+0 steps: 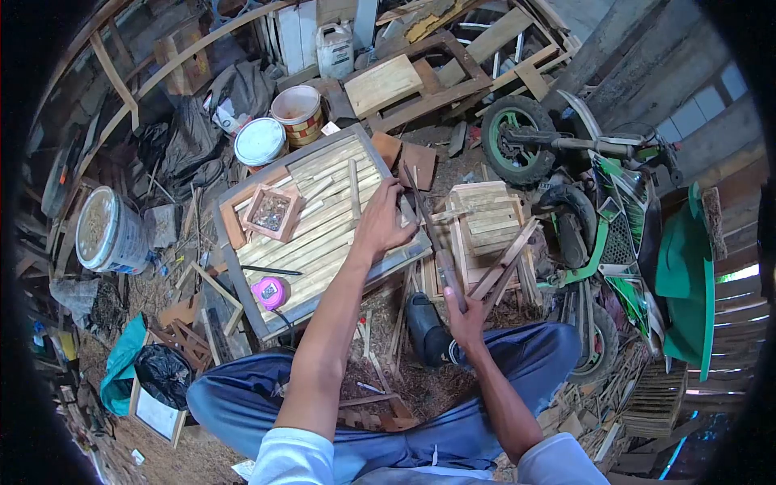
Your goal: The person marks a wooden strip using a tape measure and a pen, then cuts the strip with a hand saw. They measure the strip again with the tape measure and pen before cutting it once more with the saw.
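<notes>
My left hand is at the right edge of the slatted wooden table, its fingers closed on a small piece of wood. Down by my right knee, my right hand is wrapped around the handle of a handsaw. The saw's narrow dark blade slants up and away past the table edge, right beside my left fingers. On the tabletop lie a thin wood strip, a square wooden box of small metal bits, a pink tape measure and a black pencil.
A small wooden frame stands right of the table, with a green-and-white motorbike beyond. Behind the table are a white-lidded bucket and a striped bucket. Another bucket stands far left. Wood scraps and shavings cover the floor.
</notes>
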{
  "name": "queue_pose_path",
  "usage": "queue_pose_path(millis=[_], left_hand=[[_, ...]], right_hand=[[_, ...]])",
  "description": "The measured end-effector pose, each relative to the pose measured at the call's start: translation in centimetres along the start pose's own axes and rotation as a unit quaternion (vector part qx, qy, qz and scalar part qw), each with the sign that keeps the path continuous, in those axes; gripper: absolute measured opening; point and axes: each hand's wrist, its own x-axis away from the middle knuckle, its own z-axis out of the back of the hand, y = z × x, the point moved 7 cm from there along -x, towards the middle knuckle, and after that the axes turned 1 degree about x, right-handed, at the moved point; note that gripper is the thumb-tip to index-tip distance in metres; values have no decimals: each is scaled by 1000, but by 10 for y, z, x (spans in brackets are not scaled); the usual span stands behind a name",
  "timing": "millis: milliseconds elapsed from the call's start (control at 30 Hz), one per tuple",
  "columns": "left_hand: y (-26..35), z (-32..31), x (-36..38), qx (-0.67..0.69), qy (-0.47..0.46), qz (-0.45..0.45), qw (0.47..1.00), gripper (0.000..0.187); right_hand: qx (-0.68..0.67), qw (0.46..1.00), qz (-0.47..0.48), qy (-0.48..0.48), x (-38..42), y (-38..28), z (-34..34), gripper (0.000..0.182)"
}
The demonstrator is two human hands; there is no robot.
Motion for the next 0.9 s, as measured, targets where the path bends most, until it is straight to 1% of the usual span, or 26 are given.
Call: queue_pose_path(millis=[67, 167, 200, 233, 300, 400, 467, 567, 667, 767, 867, 900], left_hand=[[7, 2, -1, -32, 7, -6, 999, 77], [7, 2, -1, -31, 30, -17, 999, 73], [4, 1, -2, -37, 25, -17, 999, 73], [2, -2, -2, -43, 22, -15, 999, 74], [1, -4, -2, -46, 15, -16, 999, 78], [3, -2, -3, -50, 4, -16, 999, 76], [2, -2, -4, -24, -2, -10, 1000, 73], [-1, -4, -2, -21, -5, 4, 1000, 72], [-5, -7, -1, -50, -2, -3, 999, 74], [-7, -10, 1, -63, -12, 8, 998, 77], [-8, -10, 1, -62, -9, 6, 998, 78], [-7, -10, 0, -62, -4, 2, 998, 78]], right_hand=[[26, 1000, 4, 0, 2, -10, 2, 55], [23, 999, 29, 2, 1, -7, -2, 54], [15, 999, 42, 2, -1, -9, -5, 54], [34, 999, 34, -7, 0, -8, -5, 54], [28, 999, 37, -8, 0, -11, -5, 54], [23, 999, 36, -5, 2, -16, -4, 54], [11, 999, 44, 1, 2, -17, -4, 54], [27, 999, 35, -17, 8, -20, 4, 53], [75, 997, -13, -19, 17, 0, 10, 54], [36, 999, 22, 5, 19, -18, 10, 58], [52, 999, -5, -9, 1, -39, 4, 54], [38, 999, 3, -9, -6, -42, -1, 55]])
